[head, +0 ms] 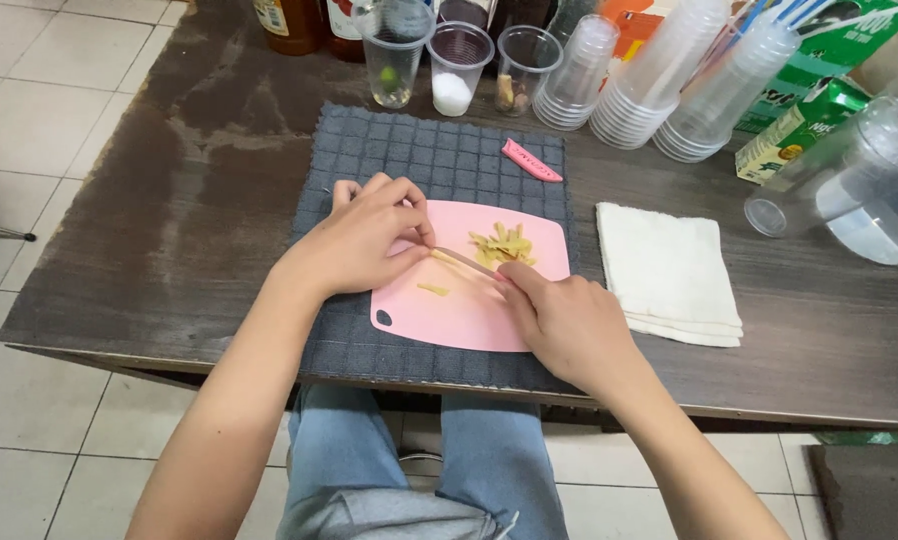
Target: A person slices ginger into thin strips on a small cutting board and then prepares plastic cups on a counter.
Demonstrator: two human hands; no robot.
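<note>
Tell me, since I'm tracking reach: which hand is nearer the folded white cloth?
Right. The right hand lies on the pink board's edge just beside the folded white cloth; the left hand is across the board, farther away.

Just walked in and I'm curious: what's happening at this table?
A person is cutting something pale yellow on a pink board. The left hand pins the piece, and the right hand works a knife against it. A pile of cut strips lies on the board, which sits on a grey cloth.
</note>
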